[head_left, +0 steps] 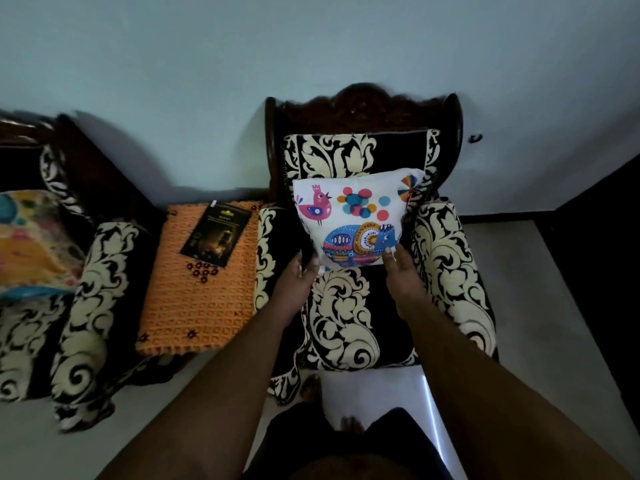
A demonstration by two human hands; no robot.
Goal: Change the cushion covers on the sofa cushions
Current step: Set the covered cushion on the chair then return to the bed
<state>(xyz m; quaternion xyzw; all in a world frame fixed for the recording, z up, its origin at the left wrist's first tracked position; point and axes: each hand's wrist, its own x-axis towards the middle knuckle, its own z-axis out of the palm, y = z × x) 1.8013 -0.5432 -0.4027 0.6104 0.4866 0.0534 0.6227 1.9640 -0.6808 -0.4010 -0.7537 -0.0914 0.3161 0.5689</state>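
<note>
A white cushion point(356, 216) printed with a pink bird, coloured dots and a blue elephant leans against the back of a black-and-cream armchair point(446, 251). My left hand point(299, 278) grips the cushion's lower left corner, thumb on the front. My right hand point(403, 271) touches the lower right edge with fingers laid fairly straight against the cover. A second cushion point(31, 240) in a yellow, blue and pink cover sits on the sofa at the far left.
An orange crocheted mat point(194, 299) covers a small table between the armchair and the sofa point(93, 285), with a dark packet point(216, 233) lying on it. A pale wall stands behind. My feet are on the light floor point(540, 306) before the armchair.
</note>
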